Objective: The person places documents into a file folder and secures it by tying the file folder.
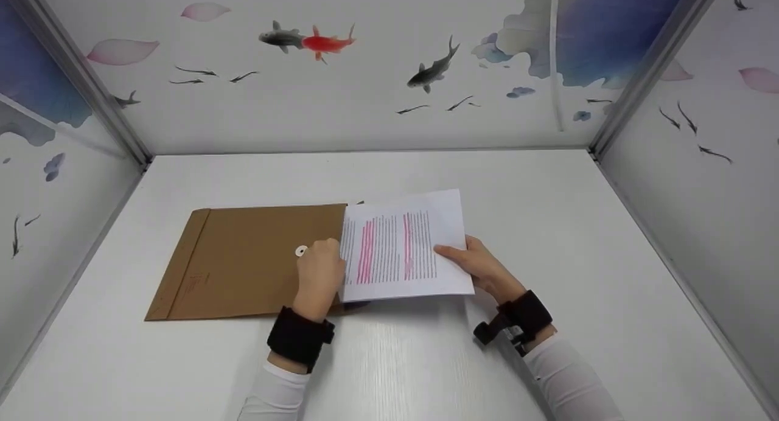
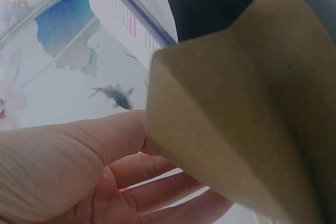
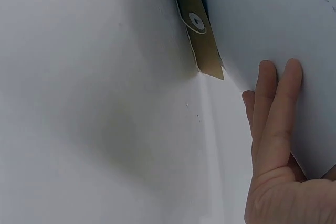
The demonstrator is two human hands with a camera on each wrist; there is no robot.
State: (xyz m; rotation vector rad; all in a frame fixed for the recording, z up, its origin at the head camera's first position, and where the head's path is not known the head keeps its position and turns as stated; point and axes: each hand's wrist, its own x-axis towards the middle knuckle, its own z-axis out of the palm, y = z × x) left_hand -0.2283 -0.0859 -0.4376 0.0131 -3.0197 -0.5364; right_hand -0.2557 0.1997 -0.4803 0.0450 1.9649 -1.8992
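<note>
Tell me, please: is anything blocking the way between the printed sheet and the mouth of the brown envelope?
Nothing visible blocks it. The left hand holds the brown envelope at its mouth, and the printed sheet, gripped by the right hand, already meets that edge.

You are working over a white table (image 1: 548, 226) with a faint wood grain, closed in by 3 printed walls (image 1: 365, 104) at the back and sides. Flat on it lies 1 brown envelope (image 1: 243, 260), left of centre, its long edges running left to right (a small white closure disc (image 1: 301, 250) shows near its right end). From the right wrist view, the envelope's flap (image 3: 199, 35) hangs just above the tabletop.
</note>
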